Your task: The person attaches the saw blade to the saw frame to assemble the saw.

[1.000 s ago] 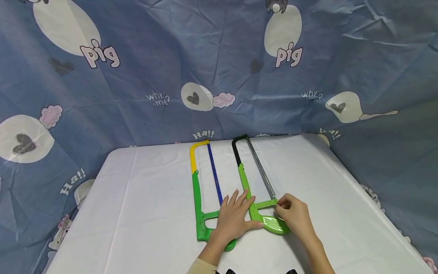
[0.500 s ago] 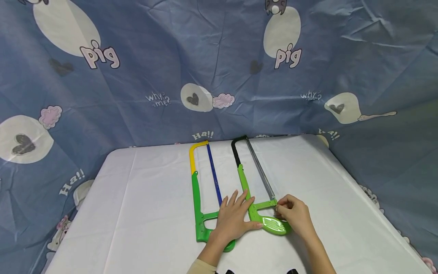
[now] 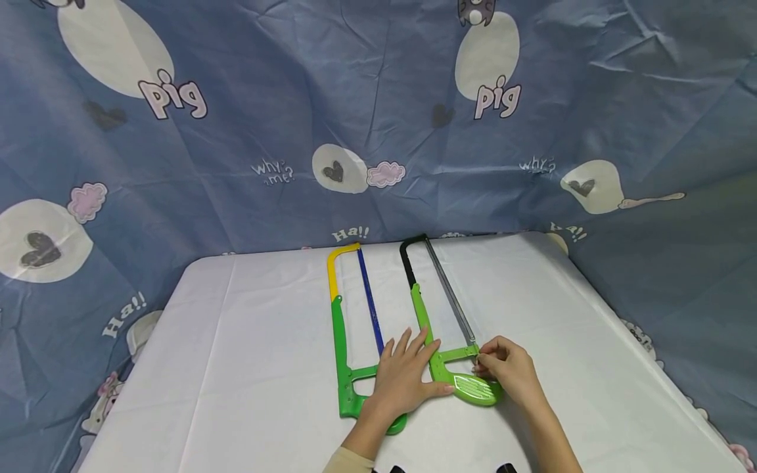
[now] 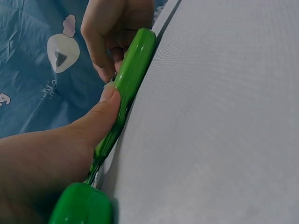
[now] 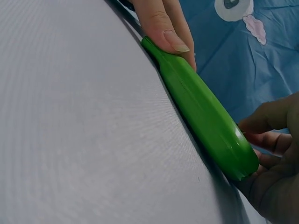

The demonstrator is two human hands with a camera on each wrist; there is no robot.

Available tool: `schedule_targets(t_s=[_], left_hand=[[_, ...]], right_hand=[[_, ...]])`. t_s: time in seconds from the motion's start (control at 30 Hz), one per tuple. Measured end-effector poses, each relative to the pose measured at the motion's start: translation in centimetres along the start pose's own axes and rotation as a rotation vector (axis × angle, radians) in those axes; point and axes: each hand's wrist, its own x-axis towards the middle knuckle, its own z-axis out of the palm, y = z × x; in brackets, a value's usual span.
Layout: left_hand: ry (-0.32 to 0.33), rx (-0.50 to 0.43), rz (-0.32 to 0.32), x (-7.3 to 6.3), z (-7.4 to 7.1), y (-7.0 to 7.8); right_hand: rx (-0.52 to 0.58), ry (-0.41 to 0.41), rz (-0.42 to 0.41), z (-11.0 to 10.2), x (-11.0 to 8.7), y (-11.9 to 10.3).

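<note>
Two hacksaws lie side by side on the white-covered table. The right hacksaw (image 3: 420, 309) has a light green and black frame and a grey blade. My left hand (image 3: 401, 374) lies with fingers spread over its frame, the thumb resting on the handle (image 4: 135, 60). At the near end of the blade, my right hand (image 3: 510, 368) pinches the small wing nut, which the fingertips mostly hide. The left hacksaw (image 3: 340, 335) has a green and yellow frame and a blue blade; my left hand and wrist cover part of its handle end.
The white tablecloth (image 3: 260, 368) extends on both sides of the hacksaws. Behind the table and along its sides hangs a blue cloth (image 3: 248, 118) printed with cartoon shapes and words. Two small dark objects show at the bottom edge of the head view.
The right hand's fingers shift slightly at the wing nut, while the hand stays in place. The left hand and both hacksaws keep their positions.
</note>
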Motion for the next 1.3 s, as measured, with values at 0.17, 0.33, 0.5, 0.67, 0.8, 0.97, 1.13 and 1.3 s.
schedule_targets(t_s=[0.17,0.33,0.5,0.67,0.8,0.97,1.13,1.3], left_hand=[[-0.005,-0.009,-0.004,-0.09,0.05,-0.01],[-0.001,-0.008,-0.001,-0.09,0.05,0.02],[-0.006,-0.005,-0.003,-0.14,-0.06,0.04],[-0.003,-0.013,-0.002,-0.16,-0.14,0.08],[-0.001,-0.013,0.000,-0.11,-0.15,0.11],[0.002,-0.015,-0.002,-0.08,-0.21,0.13],[0.002,-0.019,0.000,-0.10,-0.30,0.18],[-0.007,-0.026,-0.004,-0.06,-0.34,0.14]], right_hand=[[0.037,-0.008,0.023,0.19,-0.06,-0.16],[0.059,-0.008,0.047,0.40,0.05,-0.18],[0.064,-0.023,0.051,0.31,-0.01,-0.15],[0.062,-0.043,0.062,0.12,-0.04,-0.13],[0.071,-0.041,0.068,0.12,-0.01,-0.17],[0.114,-0.035,0.061,0.13,0.04,-0.14],[0.115,-0.046,0.041,-0.03,0.02,0.08],[0.116,-0.044,0.073,-0.10,0.12,0.12]])
